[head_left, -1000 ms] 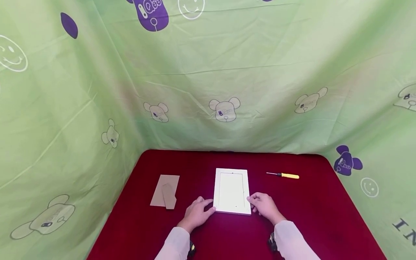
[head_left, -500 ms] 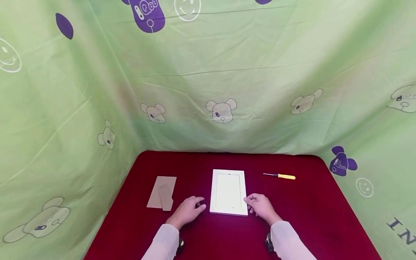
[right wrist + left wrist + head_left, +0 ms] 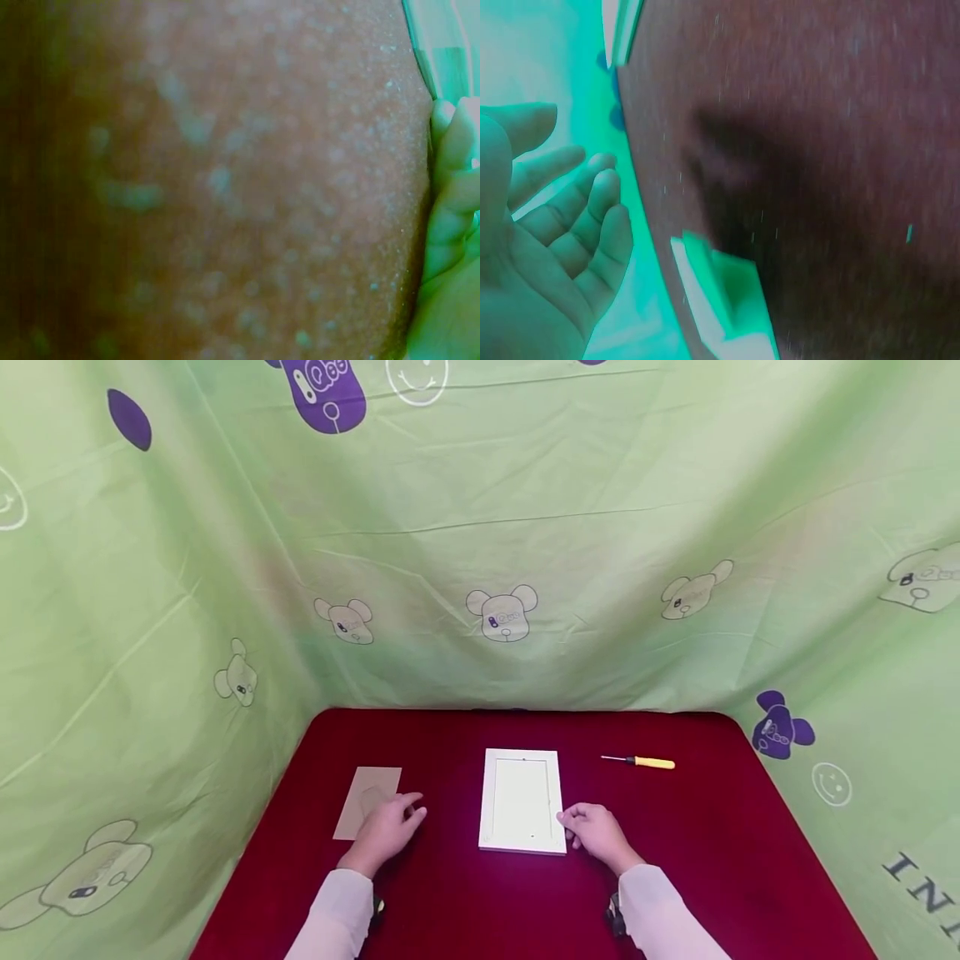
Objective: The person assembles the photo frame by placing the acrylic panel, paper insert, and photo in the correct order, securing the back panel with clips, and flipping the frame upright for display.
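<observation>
Cardboard backing (image 3: 366, 793) lies under left hand (image 3: 386, 829), fingers (image 3: 592, 195) spread.

Red tabletop (image 3: 465, 910): looks like matt cloth w/ fine nap, speckled close up. White picture frame (image 3: 522, 801): smooth painted finish, slight sheen, pale panel inside. Backing board (image 3: 358, 795): plain brown card or fibreboard, matt. Screwdriver (image 3: 638, 762): yellow plastic handle, thin metal shaft. Green backdrop (image 3: 525, 527): thin creased cloth, printed bears, faint sheen. Sleeves (image 3: 660, 914): pale soft fabric.

We read only the dark letters "IN", cut off at the edge, on the green cloth (image 3: 922, 877).
</observation>
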Demonstrator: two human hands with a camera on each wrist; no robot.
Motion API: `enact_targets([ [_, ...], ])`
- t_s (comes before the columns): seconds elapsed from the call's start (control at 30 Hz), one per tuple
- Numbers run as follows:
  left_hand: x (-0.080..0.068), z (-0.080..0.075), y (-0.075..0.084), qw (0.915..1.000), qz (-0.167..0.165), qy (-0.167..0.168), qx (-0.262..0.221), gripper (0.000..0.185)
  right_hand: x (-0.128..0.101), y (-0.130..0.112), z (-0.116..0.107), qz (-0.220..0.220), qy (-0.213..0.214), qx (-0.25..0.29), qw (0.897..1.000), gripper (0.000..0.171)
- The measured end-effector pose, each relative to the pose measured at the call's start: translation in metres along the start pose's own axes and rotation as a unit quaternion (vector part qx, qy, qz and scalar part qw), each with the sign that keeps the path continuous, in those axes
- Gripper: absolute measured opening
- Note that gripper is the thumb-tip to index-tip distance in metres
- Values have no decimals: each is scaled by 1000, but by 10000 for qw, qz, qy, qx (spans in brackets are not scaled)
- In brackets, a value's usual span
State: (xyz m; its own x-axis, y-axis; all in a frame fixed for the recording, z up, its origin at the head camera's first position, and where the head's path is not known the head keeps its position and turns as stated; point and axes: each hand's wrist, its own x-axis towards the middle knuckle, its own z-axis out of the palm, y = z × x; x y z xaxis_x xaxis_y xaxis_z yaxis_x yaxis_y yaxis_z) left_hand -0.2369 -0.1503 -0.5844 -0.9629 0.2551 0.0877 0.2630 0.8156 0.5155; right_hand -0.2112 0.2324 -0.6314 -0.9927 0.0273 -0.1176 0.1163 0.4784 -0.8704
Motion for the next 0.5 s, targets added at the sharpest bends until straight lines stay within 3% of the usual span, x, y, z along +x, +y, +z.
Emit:
enact_targets([
  [0.13,2,-13,-13,9993,-240,234,137,44,0,0,1,-2,40,-43,10000,21],
  [0.27,2,-24,-30,9939,-759,514,609,47,0,-2,3,-48,134,-277,9995,23],
  [0.4,1,-33,-44,9831,-1567,459,830,46,-1,-3,5,-115,180,-681,9974,25],
  [0.5,1,-37,-50,9783,-1915,328,725,46,-2,-2,6,-149,203,-905,9956,27],
])
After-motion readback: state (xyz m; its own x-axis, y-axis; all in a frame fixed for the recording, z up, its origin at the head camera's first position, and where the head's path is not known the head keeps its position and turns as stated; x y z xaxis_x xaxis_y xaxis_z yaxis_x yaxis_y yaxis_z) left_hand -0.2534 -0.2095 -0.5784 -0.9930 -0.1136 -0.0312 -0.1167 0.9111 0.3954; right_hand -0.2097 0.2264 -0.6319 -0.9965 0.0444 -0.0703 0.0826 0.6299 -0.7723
